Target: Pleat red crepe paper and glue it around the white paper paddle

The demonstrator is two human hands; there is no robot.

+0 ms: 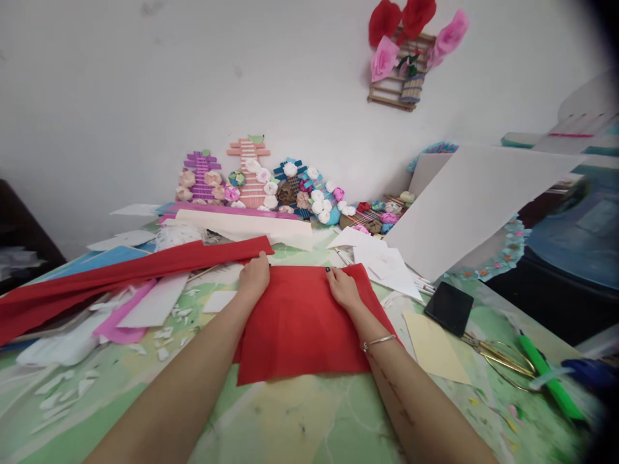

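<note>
A red sheet [300,322], soft like crepe paper or cloth, lies on the table in front of me, with a second layer peeking out at its left side. At its far left corner my left hand [255,277] is closed on the edge. My right hand [343,288] pinches the far edge nearer the right corner, its thumb showing on top. A long folded red strip [145,267] runs off to the left; its right end lies just beyond my left hand, and I cannot tell whether they touch.
White scraps [164,335] and a glue gun-like white object [68,345] lie left. To the right are a yellow paper [435,345], a black phone-like slab [449,307], gold-handled scissors [507,361] and a green tool [551,380]. Flower-decorated crafts [249,177] line the wall.
</note>
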